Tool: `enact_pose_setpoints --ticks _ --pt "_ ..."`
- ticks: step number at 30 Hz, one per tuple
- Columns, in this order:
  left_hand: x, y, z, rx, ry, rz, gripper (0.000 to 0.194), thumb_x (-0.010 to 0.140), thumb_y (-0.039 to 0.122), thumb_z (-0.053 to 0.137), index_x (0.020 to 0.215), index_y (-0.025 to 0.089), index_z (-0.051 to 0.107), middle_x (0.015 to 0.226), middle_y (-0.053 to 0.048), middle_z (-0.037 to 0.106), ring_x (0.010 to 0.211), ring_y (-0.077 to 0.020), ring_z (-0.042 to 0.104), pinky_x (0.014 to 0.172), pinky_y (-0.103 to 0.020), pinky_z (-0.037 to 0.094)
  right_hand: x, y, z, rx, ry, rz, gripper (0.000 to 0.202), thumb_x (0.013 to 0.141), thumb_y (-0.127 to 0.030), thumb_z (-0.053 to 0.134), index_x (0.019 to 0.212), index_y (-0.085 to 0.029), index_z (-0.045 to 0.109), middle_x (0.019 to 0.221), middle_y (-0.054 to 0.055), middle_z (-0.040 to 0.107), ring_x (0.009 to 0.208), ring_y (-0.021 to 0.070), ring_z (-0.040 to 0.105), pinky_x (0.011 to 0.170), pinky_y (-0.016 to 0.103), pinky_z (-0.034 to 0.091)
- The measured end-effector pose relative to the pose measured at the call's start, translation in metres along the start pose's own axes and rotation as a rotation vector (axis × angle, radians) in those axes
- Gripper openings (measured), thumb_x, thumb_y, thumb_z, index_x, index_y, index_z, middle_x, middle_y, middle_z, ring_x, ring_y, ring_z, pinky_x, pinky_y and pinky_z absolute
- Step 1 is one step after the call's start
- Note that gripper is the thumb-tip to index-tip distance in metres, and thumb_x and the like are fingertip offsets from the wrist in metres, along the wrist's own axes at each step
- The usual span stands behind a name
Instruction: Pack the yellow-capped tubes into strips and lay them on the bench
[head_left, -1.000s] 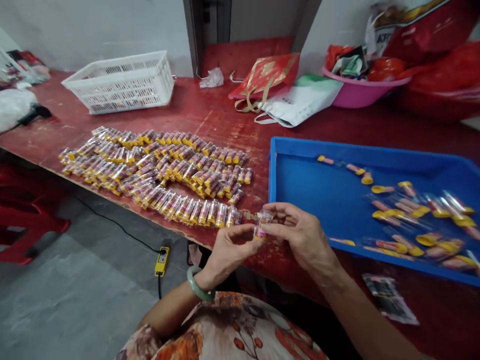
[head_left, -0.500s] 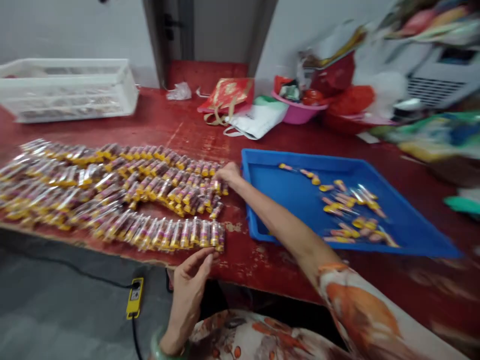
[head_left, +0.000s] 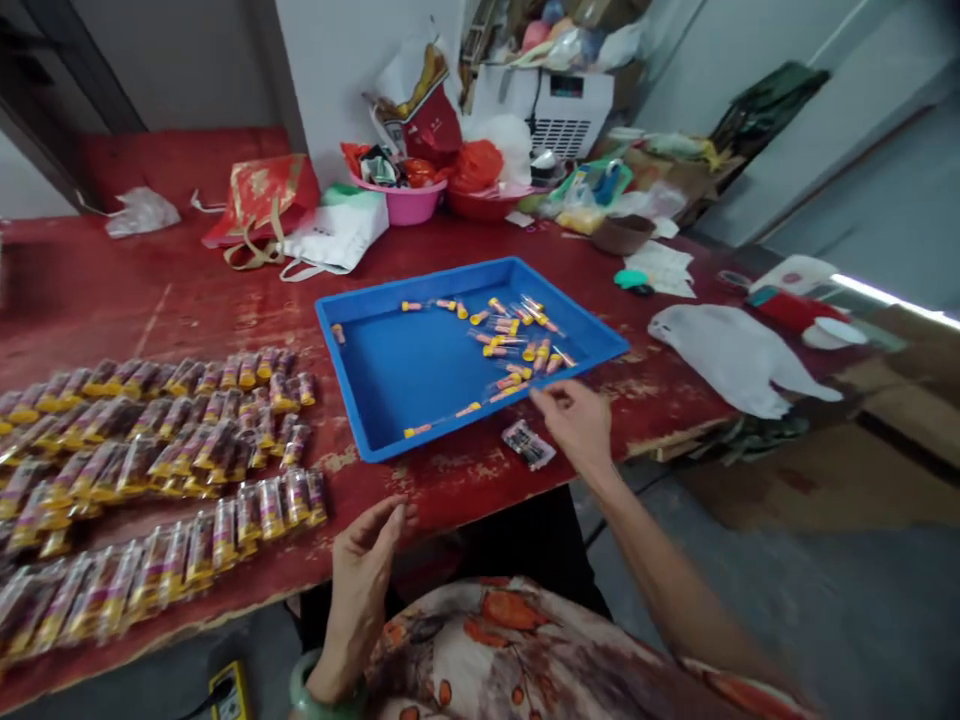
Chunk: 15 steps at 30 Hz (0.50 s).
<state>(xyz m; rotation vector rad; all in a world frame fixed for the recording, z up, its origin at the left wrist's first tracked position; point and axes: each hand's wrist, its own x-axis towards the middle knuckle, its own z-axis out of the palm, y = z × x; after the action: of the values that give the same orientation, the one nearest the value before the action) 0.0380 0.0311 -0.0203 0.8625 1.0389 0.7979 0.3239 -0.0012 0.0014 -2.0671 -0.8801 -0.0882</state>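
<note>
My left hand hovers at the table's front edge, right of the packet rows. Its thumb and index tips meet in a pinch; anything between them is too small to make out. At the front rim of the blue tray, my right hand has its fingers loosely bent and a little apart, with nothing visible in them. Inside the tray lie several small clear tubes with yellow ends and pink contents, mostly toward the right. On the left, similar wrapped packets with yellow ends and purplish bands lie side by side in rows.
A small dark-patterned packet lies before the tray. A white plastic bag is to the right. Behind stand a red gift bag, a white bag and a pink basin. A yellow power strip is on the floor.
My right hand has left the far packet rows and swung right to the tray's front rim. The view has turned right. My left hand's fingertips are now apart from the near row.
</note>
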Motion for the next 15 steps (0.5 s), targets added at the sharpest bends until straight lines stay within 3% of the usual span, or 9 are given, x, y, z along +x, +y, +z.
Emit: enact_pose_setpoints --ticks 2,4,9,13,15 --pt "0.004 -0.006 0.022 0.032 -0.078 -0.037 0.035 0.061 0.041 0.082 0.083 0.014 0.075 0.078 -0.01 0.076 0.071 -0.0197 0.071 0.071 -0.029 0.056 -0.026 0.032 0.001 -0.008 -0.056 0.017 0.032 0.063 -0.047 0.074 0.077 -0.02 0.065 0.076 0.005 0.064 0.074 0.0221 0.056 0.07 0.036 0.046" --pt "0.007 -0.013 0.04 0.079 -0.136 -0.058 0.035 0.062 0.039 0.082 0.083 0.012 0.074 0.076 -0.01 0.075 0.07 -0.0191 0.07 0.071 -0.03 0.056 -0.046 0.046 0.009 0.033 -0.107 0.013 0.039 0.054 -0.041 0.08 0.086 -0.022 0.067 0.087 0.007 0.066 0.086 0.0261 0.056 0.076 0.039 0.046" --pt "0.014 -0.027 0.079 0.038 -0.247 -0.121 0.042 0.068 0.039 0.079 0.096 0.009 0.07 0.09 -0.014 0.074 0.081 -0.0207 0.07 0.078 -0.033 0.055 -0.06 0.052 0.008 0.201 -0.174 0.069 0.036 0.065 -0.034 0.072 0.096 -0.017 0.066 0.092 0.011 0.069 0.091 0.0267 0.058 0.085 0.044 0.046" --pt "0.013 -0.028 0.119 -0.035 -0.375 -0.176 0.045 0.075 0.044 0.072 0.108 0.013 0.067 0.113 -0.017 0.067 0.094 -0.0226 0.067 0.081 -0.037 0.054 -0.071 0.047 -0.014 0.439 -0.344 0.106 0.039 0.079 -0.042 0.062 0.109 -0.018 0.062 0.098 0.007 0.071 0.085 0.0195 0.065 0.075 0.034 0.052" --pt "0.011 -0.026 0.135 -0.076 -0.489 -0.159 0.044 0.078 0.043 0.07 0.112 0.015 0.066 0.113 -0.014 0.067 0.093 -0.0213 0.066 0.082 -0.036 0.053 -0.078 0.043 -0.025 0.535 -0.408 0.158 0.042 0.074 -0.041 0.069 0.109 -0.018 0.063 0.098 0.006 0.07 0.084 0.0187 0.065 0.073 0.031 0.052"
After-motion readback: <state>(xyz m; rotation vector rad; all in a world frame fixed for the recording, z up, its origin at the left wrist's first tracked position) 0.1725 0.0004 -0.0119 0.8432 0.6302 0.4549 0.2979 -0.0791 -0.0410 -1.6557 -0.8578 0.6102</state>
